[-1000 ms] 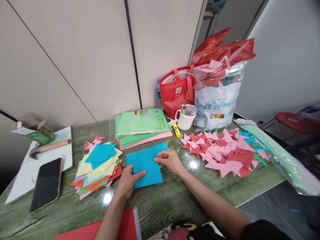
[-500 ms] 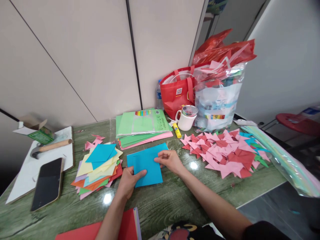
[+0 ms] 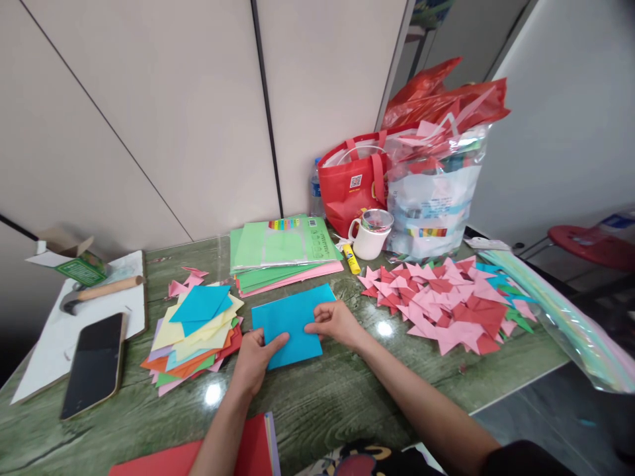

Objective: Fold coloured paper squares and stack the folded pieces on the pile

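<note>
A sheet of blue paper (image 3: 292, 325) lies between my two hands above the green table. My left hand (image 3: 255, 360) grips its lower left part, with the thumb on top and the fingers at the edge. At the right edge, the thumb and index finger of my right hand (image 3: 335, 324) pinch the same sheet. Left of my hands sits a stack of coloured paper squares (image 3: 203, 330) with blue pieces on top. To the right is a spread pile of folded pink and red paper pieces (image 3: 441, 297).
Green paper packs (image 3: 282, 248), a yellow glue stick (image 3: 351, 259), a white mug (image 3: 370, 238) and a red bag (image 3: 347, 185) stand at the back. On the left are a phone (image 3: 94, 363) and a hammer (image 3: 102, 291). Red paper (image 3: 248, 449) lies at the front edge.
The near edge of the blue sheet has risen slightly away from me. Both hands keep their hold and have shifted only a little.
</note>
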`<state>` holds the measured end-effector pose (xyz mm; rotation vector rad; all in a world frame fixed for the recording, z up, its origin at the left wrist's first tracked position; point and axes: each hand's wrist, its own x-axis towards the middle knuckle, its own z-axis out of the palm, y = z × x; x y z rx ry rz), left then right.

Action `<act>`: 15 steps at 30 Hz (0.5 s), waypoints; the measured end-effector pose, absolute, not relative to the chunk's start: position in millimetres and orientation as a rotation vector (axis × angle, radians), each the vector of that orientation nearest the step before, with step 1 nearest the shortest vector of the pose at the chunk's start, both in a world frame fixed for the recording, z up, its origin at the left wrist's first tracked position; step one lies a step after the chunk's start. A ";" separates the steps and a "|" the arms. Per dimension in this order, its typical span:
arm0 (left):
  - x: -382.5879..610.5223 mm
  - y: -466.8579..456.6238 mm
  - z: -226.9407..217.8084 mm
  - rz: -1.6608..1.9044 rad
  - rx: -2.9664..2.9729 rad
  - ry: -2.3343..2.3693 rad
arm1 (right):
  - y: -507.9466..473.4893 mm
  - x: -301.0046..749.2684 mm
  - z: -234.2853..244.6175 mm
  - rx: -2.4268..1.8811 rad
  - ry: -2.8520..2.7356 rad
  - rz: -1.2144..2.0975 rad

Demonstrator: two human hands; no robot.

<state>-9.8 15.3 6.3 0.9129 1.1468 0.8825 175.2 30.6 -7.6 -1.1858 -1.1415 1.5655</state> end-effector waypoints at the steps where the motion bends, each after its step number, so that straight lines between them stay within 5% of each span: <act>1: -10.0 15.6 8.5 0.878 0.906 1.119 | 31.3 176.0 -7.8 -1.189 -1.148 1.560; 15: -19.0 19.4 6.9 0.918 0.907 1.106 | 35.2 182.6 -8.6 -1.158 -1.217 1.502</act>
